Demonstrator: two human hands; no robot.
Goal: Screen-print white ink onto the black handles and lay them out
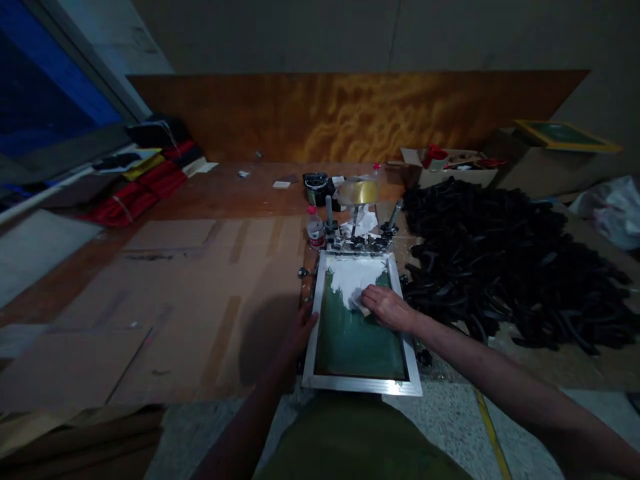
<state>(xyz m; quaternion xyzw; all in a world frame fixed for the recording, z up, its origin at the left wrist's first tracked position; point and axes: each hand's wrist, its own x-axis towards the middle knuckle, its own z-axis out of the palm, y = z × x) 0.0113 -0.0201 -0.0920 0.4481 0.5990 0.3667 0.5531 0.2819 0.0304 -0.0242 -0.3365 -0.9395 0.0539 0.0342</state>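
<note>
A silver-edged screen printing frame (413, 373) with green mesh lies in front of me, hinged to clamps (357, 243) at its far end. Thick white ink (350, 270) covers the upper part of the mesh. Pinched in my right hand (387, 308) is a small pale piece (364, 308), a scraper or folded cloth, pressed to the mesh at the ink's lower edge. My left hand (301, 328) grips the frame's left edge, thumb toward the metal; its other fingers are partly hidden in shadow.
Black strip-like pieces (480, 260) are heaped on the right. Behind the frame stand a red-capped bottle (315, 230), a dark tub (316, 190) and a tape roll (359, 192). Cardboard (190, 307) covers the table's left side; red folded fabric (135, 197) lies beyond it.
</note>
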